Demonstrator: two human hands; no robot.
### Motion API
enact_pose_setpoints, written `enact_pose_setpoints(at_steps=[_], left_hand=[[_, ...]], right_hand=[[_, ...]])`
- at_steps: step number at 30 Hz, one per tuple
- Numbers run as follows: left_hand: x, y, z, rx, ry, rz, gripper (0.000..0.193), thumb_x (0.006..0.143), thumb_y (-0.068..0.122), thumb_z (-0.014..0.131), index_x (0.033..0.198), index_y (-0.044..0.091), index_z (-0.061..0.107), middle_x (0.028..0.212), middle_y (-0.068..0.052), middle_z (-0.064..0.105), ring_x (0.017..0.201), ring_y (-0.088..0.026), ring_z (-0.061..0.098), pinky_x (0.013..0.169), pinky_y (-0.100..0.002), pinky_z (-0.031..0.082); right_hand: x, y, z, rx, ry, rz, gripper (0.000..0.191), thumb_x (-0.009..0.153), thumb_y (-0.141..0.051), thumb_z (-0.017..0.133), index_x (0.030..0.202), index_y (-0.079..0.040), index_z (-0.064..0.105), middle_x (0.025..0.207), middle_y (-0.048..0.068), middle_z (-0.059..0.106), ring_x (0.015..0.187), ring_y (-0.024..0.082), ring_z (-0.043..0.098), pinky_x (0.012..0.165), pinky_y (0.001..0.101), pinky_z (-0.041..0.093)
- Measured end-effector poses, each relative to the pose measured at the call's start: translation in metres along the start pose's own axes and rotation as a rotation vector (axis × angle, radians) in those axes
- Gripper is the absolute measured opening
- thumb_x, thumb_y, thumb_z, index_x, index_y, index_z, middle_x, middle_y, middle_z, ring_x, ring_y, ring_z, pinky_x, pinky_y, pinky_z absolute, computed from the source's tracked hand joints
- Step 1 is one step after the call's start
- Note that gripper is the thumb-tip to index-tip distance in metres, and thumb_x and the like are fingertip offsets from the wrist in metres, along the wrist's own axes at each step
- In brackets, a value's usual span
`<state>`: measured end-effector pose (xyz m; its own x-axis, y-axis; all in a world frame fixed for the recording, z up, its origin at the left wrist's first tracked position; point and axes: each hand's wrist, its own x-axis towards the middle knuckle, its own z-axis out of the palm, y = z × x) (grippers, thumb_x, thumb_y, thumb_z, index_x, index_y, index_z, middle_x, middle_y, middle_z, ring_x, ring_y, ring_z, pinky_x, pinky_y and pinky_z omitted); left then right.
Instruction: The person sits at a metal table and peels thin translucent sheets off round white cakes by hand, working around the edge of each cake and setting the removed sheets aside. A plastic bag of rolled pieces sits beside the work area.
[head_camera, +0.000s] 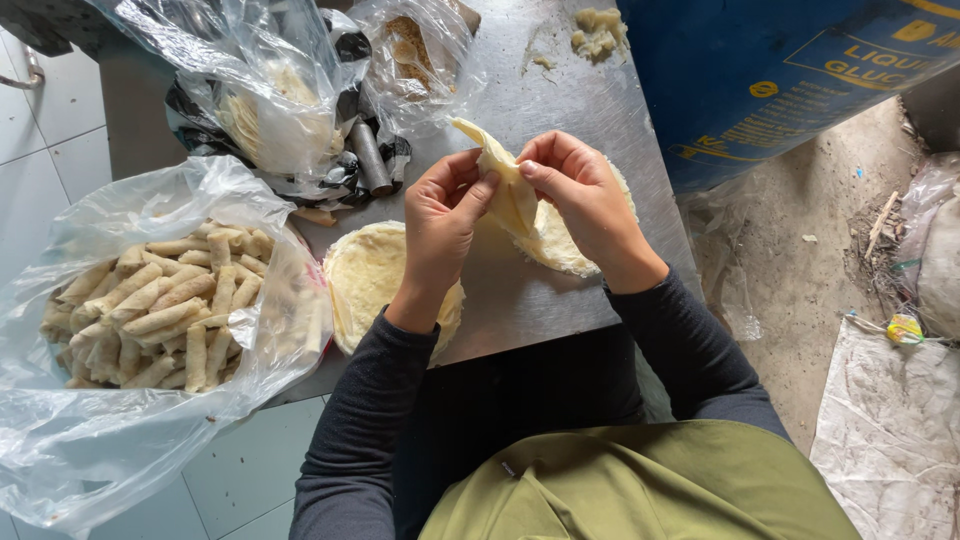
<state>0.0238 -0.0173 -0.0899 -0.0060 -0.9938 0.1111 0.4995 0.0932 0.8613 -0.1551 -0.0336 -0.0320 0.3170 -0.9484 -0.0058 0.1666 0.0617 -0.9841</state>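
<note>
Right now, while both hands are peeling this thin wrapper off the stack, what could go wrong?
1. The thin wrapper is pinched between the left hand and the right hand; it looks delicate and might tear.
2. The second stack of wrappers lies uncovered near the metal table's edge, under the left wrist; a sleeve could nudge it.
3. The bag of finished rolls overhangs the table and might slide off.

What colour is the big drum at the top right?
The drum is blue, with yellow print on it. The head view shows it.
</note>
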Motion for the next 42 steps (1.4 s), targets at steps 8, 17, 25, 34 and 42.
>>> enact_pose_setpoints(at_steps=[8,17,25,34,42], left_hand=[[-0.003,-0.002,0.000,0.124,-0.045,0.091,0.025,0.103,0.000,0.066,0.127,-0.006,0.066,0.114,-0.007,0.073,0.101,-0.010,0.070,0.091,-0.025,0.058],[-0.007,0.011,0.007,0.139,-0.092,0.063,0.027,0.101,0.002,0.068,0.127,-0.005,0.064,0.113,-0.007,0.074,0.102,-0.012,0.072,0.091,-0.027,0.061],[0.000,-0.002,0.002,0.003,0.005,0.058,0.020,0.109,0.008,0.068,0.124,-0.005,0.069,0.110,-0.007,0.073,0.099,-0.011,0.066,0.089,-0.026,0.056],[-0.007,0.008,0.010,0.294,-0.002,0.063,0.026,0.094,0.005,0.078,0.115,-0.003,0.064,0.104,-0.006,0.074,0.093,-0.010,0.072,0.083,-0.026,0.060],[0.000,0.002,0.004,-0.046,0.099,-0.034,0.015,0.098,0.003,0.068,0.113,-0.002,0.070,0.102,-0.004,0.075,0.089,-0.008,0.070,0.081,-0.026,0.061]], right_hand=[[-0.005,-0.006,0.010,-0.203,-0.023,-0.160,0.021,0.099,-0.009,0.072,0.115,0.001,0.063,0.106,0.004,0.069,0.097,0.007,0.067,0.089,0.0228,0.058],[-0.006,-0.004,-0.003,-0.271,-0.003,-0.097,0.015,0.102,-0.011,0.069,0.110,0.002,0.069,0.098,0.006,0.073,0.087,0.010,0.069,0.079,0.0250,0.059],[0.006,0.020,-0.008,0.402,-0.076,0.110,0.014,0.106,-0.014,0.060,0.114,-0.003,0.062,0.103,0.004,0.067,0.095,0.010,0.064,0.087,0.0263,0.055],[-0.003,0.029,-0.003,-0.138,-0.022,-0.061,0.012,0.106,-0.012,0.064,0.113,-0.002,0.063,0.101,0.001,0.065,0.090,0.006,0.059,0.080,0.0229,0.050],[0.007,0.035,-0.001,0.487,-0.037,0.118,0.013,0.107,-0.015,0.061,0.114,-0.004,0.059,0.101,0.002,0.065,0.089,0.008,0.061,0.082,0.0260,0.052]])
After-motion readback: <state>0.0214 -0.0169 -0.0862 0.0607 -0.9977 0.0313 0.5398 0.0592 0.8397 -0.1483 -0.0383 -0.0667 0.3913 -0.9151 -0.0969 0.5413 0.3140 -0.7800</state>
